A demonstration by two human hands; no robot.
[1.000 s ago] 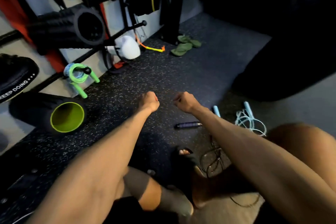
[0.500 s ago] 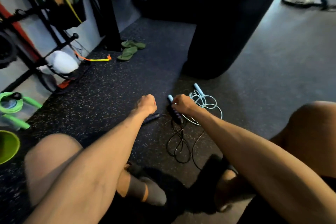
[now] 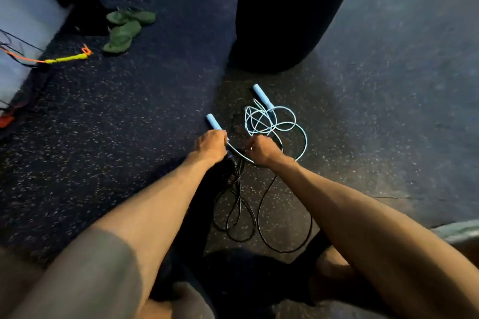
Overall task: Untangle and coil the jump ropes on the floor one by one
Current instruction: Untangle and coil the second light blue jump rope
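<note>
- Two jump ropes lie tangled on the speckled rubber floor (image 3: 388, 90) in front of the seated person: a light-blue jump rope (image 3: 261, 122) farther off and a black jump rope (image 3: 238, 186) nearer.
- The left hand (image 3: 210, 145) is curled round the near end of one blue handle (image 3: 213, 121). The rest of that handle sticks out beyond the knuckles, pointing far and left.
- The right hand (image 3: 261, 149) is closed in a fist just right of the left hand, apart from it. A short arc of blue cord runs between the two hands and ends at its fingers, so it appears to grip that cord.
- Most of the blue cord lies in loose loops just beyond and right of the right hand, with the second blue handle (image 3: 262, 94) at their far edge.
- The black rope's long loops trail from under the hands back between the forearms, toward the person's legs.
- A dark punching bag (image 3: 285, 8) stands beyond the ropes. Green flip-flops (image 3: 124, 31) lie far left, well apart from them.
</note>
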